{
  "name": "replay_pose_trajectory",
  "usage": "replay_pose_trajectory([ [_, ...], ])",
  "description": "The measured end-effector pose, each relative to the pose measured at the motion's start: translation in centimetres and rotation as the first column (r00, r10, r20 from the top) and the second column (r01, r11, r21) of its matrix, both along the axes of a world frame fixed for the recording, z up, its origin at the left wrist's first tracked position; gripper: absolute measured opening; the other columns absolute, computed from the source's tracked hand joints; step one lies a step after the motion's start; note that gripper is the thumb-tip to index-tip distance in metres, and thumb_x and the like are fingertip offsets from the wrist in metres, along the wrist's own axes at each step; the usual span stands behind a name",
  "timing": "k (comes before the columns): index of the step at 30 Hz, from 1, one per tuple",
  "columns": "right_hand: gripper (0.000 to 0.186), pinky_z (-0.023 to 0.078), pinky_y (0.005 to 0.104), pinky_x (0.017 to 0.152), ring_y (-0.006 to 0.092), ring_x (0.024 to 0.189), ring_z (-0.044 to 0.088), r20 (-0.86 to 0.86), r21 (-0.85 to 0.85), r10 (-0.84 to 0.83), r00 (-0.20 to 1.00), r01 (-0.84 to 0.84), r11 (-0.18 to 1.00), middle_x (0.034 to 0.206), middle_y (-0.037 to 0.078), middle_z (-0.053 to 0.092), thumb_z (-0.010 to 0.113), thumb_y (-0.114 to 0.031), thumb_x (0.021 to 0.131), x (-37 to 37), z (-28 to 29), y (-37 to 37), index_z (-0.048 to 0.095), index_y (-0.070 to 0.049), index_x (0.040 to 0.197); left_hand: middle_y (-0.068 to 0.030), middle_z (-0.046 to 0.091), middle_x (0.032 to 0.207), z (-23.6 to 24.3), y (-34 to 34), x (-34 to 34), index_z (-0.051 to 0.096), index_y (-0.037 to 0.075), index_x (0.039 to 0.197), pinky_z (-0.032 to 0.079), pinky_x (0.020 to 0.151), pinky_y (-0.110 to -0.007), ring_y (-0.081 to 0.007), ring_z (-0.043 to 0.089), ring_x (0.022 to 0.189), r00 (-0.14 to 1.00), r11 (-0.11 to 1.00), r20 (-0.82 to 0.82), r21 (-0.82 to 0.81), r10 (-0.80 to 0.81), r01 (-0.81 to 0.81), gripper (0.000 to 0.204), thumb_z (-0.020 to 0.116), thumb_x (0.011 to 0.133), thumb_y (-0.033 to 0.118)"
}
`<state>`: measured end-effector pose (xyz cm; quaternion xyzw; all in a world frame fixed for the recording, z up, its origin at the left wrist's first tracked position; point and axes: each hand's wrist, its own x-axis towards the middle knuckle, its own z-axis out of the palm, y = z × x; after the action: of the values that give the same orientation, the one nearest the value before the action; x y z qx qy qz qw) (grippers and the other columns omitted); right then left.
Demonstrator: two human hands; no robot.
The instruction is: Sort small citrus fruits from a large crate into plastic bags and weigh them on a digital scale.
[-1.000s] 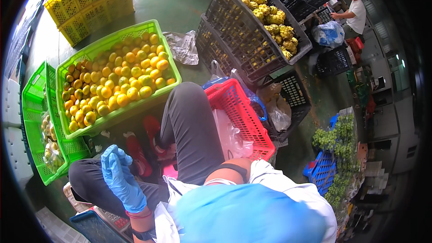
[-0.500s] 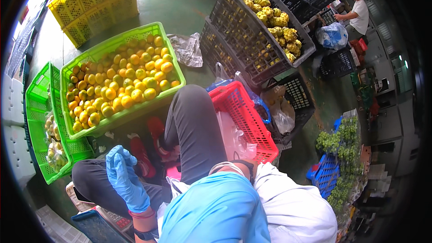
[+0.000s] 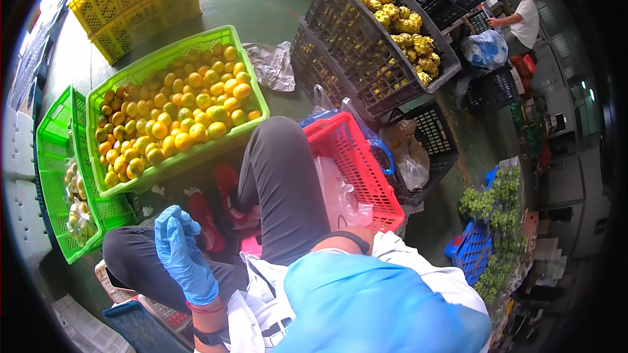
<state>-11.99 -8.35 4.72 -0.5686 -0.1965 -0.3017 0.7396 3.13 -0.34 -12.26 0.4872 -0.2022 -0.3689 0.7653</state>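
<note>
My left hand point(image 3: 180, 248), in a blue glove, hovers over my left thigh with fingers curled together; I cannot make out anything in them. A large blue shape at the bottom, apparently my gloved right hand point(image 3: 379, 304), is very close to the camera and blurred, its fingers hidden, with a bare forearm and black band behind it. Beyond my dark-trousered knees, a green crate point(image 3: 118, 176) holds many yellow-orange citrus fruits point(image 3: 196, 131). A red basket point(image 3: 386, 212) with pink plastic bags point(image 3: 337, 189) stands beside my right leg.
Yellow crates point(image 3: 144, 10) stand behind. At left, green crates point(image 3: 55, 144) hold bagged fruit. Grey crates point(image 3: 356, 46) hold knobbly yellow fruit. Green grapes point(image 3: 487, 202) lie over a blue basket point(image 3: 471, 255) at right. Crumpled paper point(image 3: 268, 65) lies on the floor. A person point(image 3: 523, 19) works at top right.
The blue shape of my right hand has shifted left, then back right. My left hand has moved slightly right and up, keeping its curled form. The whole view has shifted slightly.
</note>
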Motion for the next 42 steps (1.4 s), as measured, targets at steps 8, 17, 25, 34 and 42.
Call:
replay_pose_trajectory([
  [8,0.022,0.035,0.0337,0.054,0.0192,0.057,0.050,0.271,0.226,-0.247,0.930,0.187,0.956,0.069,0.007,0.056,0.060,-0.020,0.079,0.8,-0.8,0.4,0.053,0.000,0.071,-0.0022,0.058,0.087,0.5,-0.2,-0.1,0.057,0.002,0.106,0.042,0.066,-0.023,-0.0098,0.049,0.071,0.999,0.999,-0.033,0.004,-0.037,0.037,0.019,0.051,0.091,0.012],
  [17,0.034,0.040,0.0350,0.072,0.0247,0.076,0.054,0.330,0.140,-0.260,0.908,0.225,0.964,0.088,0.015,0.055,0.064,-0.028,0.080,0.8,-1.4,-0.8,0.054,0.003,0.091,-0.0017,0.057,0.085,1.0,0.0,-0.3,0.057,0.002,0.106,0.041,0.064,-0.022,-0.0090,0.049,0.070,1.000,0.999,-0.022,0.048,-0.018,0.019,0.020,0.052,0.090,0.013],
  [25,0.037,0.046,0.0265,0.053,0.0199,0.066,0.055,-0.141,0.281,-0.643,0.753,0.653,0.704,0.076,0.009,0.056,0.064,-0.031,0.081,-2.2,-8.8,-4.5,0.052,0.003,0.089,-0.0029,0.058,0.089,0.6,0.3,-0.1,0.057,0.002,0.108,0.043,0.066,-0.023,-0.0095,0.051,0.073,0.997,0.995,0.040,0.070,0.062,-0.064,0.022,0.052,0.090,0.013],
  [34,0.039,0.050,0.0368,0.073,0.0289,0.084,0.064,-0.647,-0.596,-0.579,-0.496,-0.143,0.790,0.092,0.021,0.064,0.051,-0.031,0.083,-26.1,-40.2,-7.2,0.061,0.001,0.101,-0.0052,0.060,0.112,-2.4,-0.1,1.8,0.053,0.003,0.118,0.046,0.077,-0.024,-0.0114,0.058,0.092,0.996,0.990,0.025,0.112,-0.088,0.084,0.030,0.049,0.092,0.017],
  [42,0.039,0.048,0.0390,0.077,0.0351,0.086,0.062,-0.848,-0.433,-0.210,-0.486,0.408,0.804,0.091,0.020,0.064,0.059,-0.029,0.079,-21.7,-55.3,-0.9,0.059,-0.003,0.108,-0.0050,0.059,0.112,-0.3,-2.5,0.0,0.053,0.002,0.118,0.045,0.078,-0.025,-0.0117,0.057,0.097,0.956,0.956,0.124,0.159,-0.266,0.245,0.031,0.048,0.092,0.018],
])
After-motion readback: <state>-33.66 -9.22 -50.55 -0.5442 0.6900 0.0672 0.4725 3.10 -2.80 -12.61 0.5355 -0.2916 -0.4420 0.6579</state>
